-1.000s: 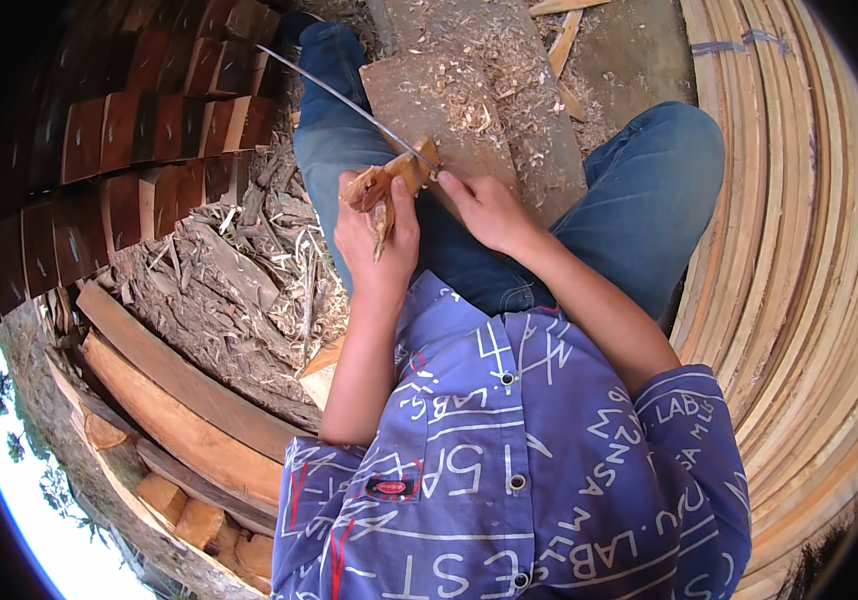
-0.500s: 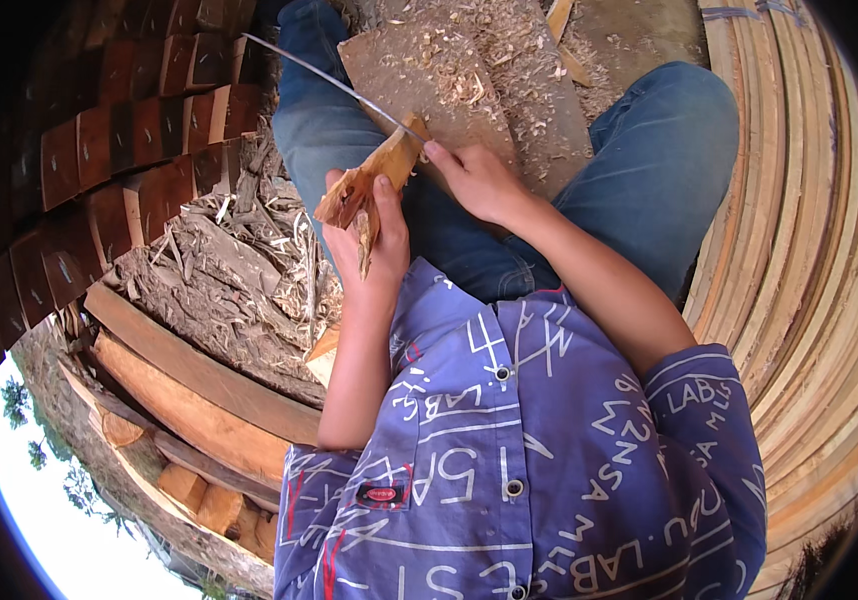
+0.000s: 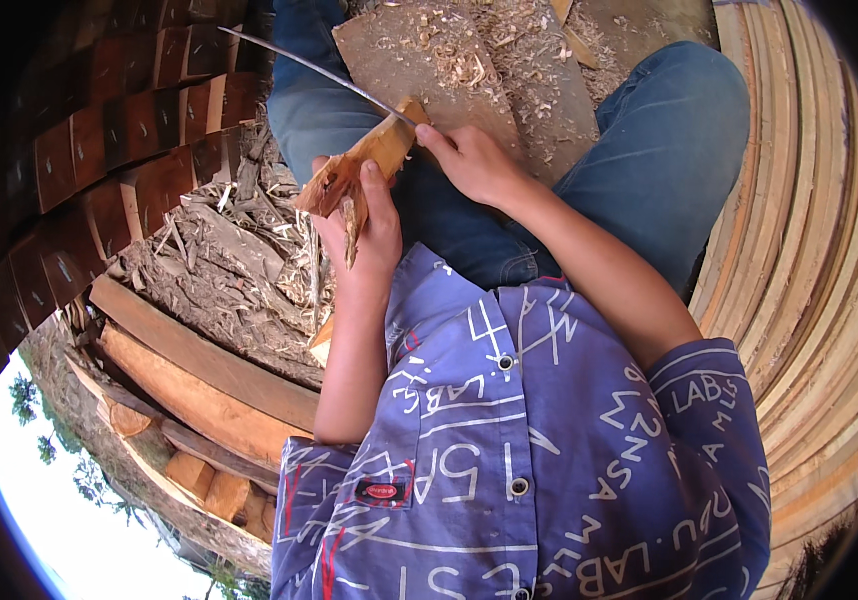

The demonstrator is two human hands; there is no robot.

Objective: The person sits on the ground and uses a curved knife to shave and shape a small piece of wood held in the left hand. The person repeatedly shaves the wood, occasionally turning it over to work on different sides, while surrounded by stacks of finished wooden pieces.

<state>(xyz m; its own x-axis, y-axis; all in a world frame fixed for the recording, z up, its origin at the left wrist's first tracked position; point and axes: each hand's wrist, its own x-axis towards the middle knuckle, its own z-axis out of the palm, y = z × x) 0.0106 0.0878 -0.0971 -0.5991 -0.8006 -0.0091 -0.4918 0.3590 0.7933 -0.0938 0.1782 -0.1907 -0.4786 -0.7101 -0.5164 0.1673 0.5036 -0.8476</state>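
My left hand (image 3: 366,225) is closed around a rough, light-brown piece of wood (image 3: 374,148), its thumb lying along the near side. A splintered, jagged lower end sticks out beside the thumb. Held in my right hand (image 3: 477,165) is a long-bladed knife (image 3: 314,72), seen almost edge-on. Its blade slants up and left across the upper end of the wood, appearing to touch it; the handle is hidden in the fist. Both hands are over my lap, between my bent knees.
Wood shavings (image 3: 464,60) cover a flat board (image 3: 389,50) beyond my hands. Long stacked planks (image 3: 799,250) line the right side. At left stand stacked dark wooden blocks (image 3: 109,150), bark scraps (image 3: 219,250) and sawn timbers (image 3: 189,400).
Both hands, with the wood and the knife, appear slightly higher and farther left. The blade still crosses the wood's upper end, and both grips are unchanged.
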